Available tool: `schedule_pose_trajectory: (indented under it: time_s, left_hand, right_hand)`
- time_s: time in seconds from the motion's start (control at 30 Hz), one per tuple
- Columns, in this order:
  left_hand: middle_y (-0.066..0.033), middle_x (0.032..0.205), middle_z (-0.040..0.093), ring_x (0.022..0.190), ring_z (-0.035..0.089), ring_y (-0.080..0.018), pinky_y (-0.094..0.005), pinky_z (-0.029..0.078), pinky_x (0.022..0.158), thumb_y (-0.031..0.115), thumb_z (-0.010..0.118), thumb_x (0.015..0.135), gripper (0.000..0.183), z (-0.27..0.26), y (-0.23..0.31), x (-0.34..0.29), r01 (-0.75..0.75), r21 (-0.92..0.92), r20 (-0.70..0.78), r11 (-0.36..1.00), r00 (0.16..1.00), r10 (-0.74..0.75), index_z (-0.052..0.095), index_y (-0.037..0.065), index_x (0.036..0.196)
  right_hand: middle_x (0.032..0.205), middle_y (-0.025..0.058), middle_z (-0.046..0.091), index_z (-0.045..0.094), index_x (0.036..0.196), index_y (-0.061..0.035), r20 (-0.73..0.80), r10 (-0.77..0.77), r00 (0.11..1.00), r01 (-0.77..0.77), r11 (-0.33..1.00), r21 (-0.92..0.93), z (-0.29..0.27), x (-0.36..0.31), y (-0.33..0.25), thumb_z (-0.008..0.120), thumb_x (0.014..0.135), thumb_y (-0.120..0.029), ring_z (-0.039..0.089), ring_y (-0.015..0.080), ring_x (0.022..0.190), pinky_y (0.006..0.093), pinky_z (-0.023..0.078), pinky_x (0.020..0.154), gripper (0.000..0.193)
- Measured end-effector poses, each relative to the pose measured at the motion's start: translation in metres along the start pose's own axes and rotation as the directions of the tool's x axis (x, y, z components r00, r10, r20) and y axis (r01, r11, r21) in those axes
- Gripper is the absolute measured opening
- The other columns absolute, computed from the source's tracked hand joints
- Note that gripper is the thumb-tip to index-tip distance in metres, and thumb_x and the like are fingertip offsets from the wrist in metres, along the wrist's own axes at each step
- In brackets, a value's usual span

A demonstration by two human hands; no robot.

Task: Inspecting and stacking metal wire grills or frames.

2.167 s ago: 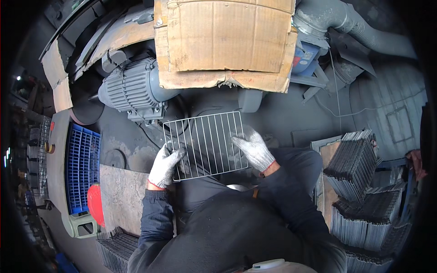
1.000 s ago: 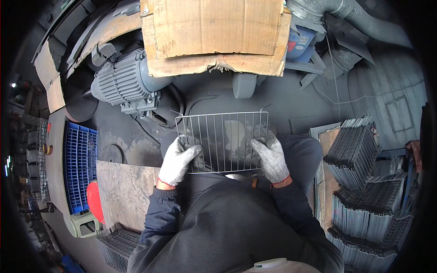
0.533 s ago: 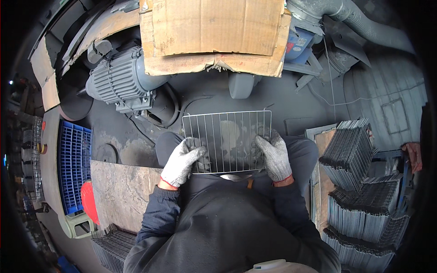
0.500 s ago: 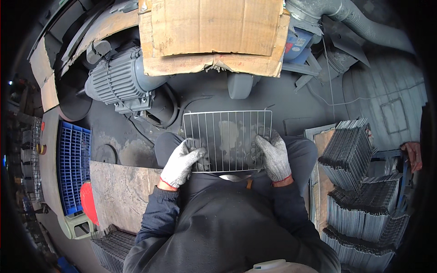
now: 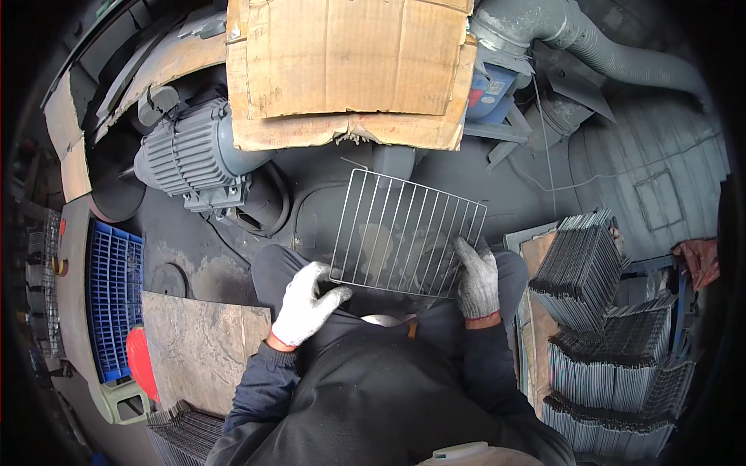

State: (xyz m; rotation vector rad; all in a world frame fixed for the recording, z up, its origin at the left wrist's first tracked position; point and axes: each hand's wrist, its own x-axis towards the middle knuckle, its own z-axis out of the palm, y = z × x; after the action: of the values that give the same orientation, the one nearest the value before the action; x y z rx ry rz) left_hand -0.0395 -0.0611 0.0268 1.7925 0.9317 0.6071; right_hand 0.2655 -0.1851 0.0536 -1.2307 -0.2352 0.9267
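Note:
A flat wire rack (image 5: 404, 233) of thin parallel metal bars is held up tilted over my lap, its left side higher than its right. My right hand (image 5: 477, 286), in a grey-white work glove, grips the rack's lower right side. Near the opposite lower corner is my left hand (image 5: 303, 304), gloved the same way. Its thumb and fingers are apart, close to the frame's corner; whether a fingertip still touches the wire is hard to make out.
Stacks of similar racks (image 5: 610, 361) stand at my right, with more racks (image 5: 183, 431) at lower left. A wooden board (image 5: 206, 346) and blue plastic crate (image 5: 116, 303) lie at my left. Ahead are a grey motor (image 5: 186, 151), cardboard sheets (image 5: 350, 66) and a flexible duct (image 5: 622, 66).
The rack has turned clockwise from nearly level, its right side dropping. My left hand has loosened from its left edge and moved slightly down; my right hand keeps hold.

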Motion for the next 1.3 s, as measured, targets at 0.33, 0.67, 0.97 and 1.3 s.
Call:
schedule_pose_trajectory:
  time_s: [0.33,0.67,0.97,1.3]
  left_hand:
    - [-0.0067,0.101,0.075,0.09,0.073,-0.0169,-0.0305,0.055,0.076,0.008,0.082,0.092,0.026,0.017,-0.002,-0.003,-0.054,-0.156,-0.069,0.986,0.997,0.044,0.072,0.003,0.115]
    - [-0.0076,0.117,0.07,0.103,0.067,-0.0121,-0.0278,0.055,0.09,-0.006,0.073,0.095,0.036,0.022,0.002,0.0,-0.011,-0.386,-0.118,0.922,0.992,-0.038,0.062,-0.002,0.128]
    - [-0.0132,0.145,0.065,0.112,0.07,-0.016,-0.0292,0.056,0.097,-0.005,0.08,0.089,0.044,0.031,-0.015,-0.002,-0.1,-0.325,-0.327,0.94,0.945,-0.013,0.063,0.001,0.13]
    - [-0.0082,0.127,0.07,0.106,0.066,-0.0108,-0.0277,0.055,0.097,-0.005,0.082,0.09,0.05,0.032,-0.016,-0.004,0.013,-0.489,-0.295,0.872,0.938,-0.18,0.063,0.0,0.136]
  right_hand:
    - [0.121,0.0127,0.076,0.071,0.135,0.0,0.043,-0.086,0.995,0.09,0.992,-0.091,-0.039,-0.001,0.022,0.068,0.101,-0.003,0.073,0.0219,0.109,0.0341,0.06,0.092,0.034]
    - [0.119,0.0111,0.076,0.072,0.132,0.0031,0.082,-0.094,0.992,0.115,0.942,-0.314,-0.036,-0.004,0.021,0.065,0.106,-0.01,0.072,0.0166,0.104,0.0314,0.059,0.088,0.03]
    - [0.111,0.0078,0.078,0.074,0.126,0.003,-0.064,0.122,0.99,-0.129,0.985,-0.114,-0.013,-0.01,0.023,0.076,0.102,-0.023,0.075,0.0148,0.093,0.0279,0.061,0.081,0.035]
    - [0.106,0.0074,0.077,0.075,0.124,0.0038,-0.025,0.211,0.977,-0.212,0.977,-0.029,-0.026,-0.001,0.046,0.069,0.107,-0.02,0.073,0.0133,0.086,0.0268,0.06,0.076,0.03]
